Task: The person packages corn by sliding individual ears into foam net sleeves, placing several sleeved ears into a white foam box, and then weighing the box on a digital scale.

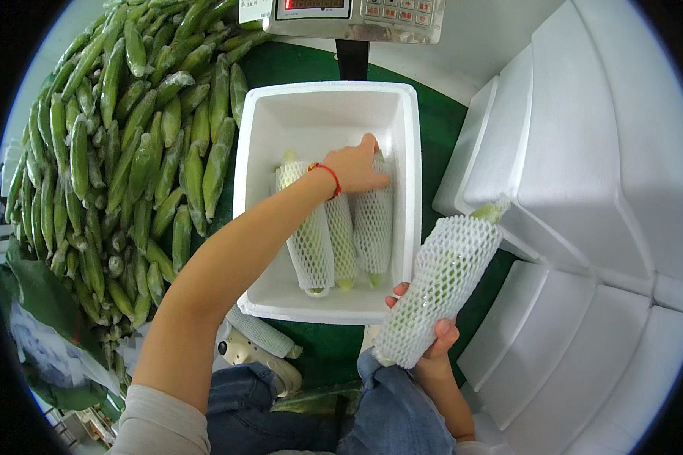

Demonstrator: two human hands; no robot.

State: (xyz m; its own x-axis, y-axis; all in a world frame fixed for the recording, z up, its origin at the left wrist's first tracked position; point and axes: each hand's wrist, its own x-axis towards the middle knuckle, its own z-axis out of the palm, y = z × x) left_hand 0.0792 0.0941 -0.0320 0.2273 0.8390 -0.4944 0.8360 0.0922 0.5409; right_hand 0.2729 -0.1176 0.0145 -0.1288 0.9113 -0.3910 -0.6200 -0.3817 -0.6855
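Observation:
My left hand [353,165], a red cord bracelet at its wrist, reaches into a white foam box [327,310]. Its thumb and forefinger are apart over the upper end of a netted vegetable [374,227] along the right wall; whether they grip it is hidden. Left of that lie another netted vegetable [340,233] and a further netted one [310,250], lengthwise. Right of the box, my right hand [432,344] holds a long green vegetable in a white foam net sleeve [441,284], tilted, its lower end by my knee.
Film-wrapped green vegetables [142,159], resembling ears of corn, are heaped at left. A scale display unit [353,23] stands behind the box. Stacked white foam boxes [569,170] rise at right. A netted vegetable [264,333] lies by my pale clog [256,361]. Green sacking [40,301] is at lower left.

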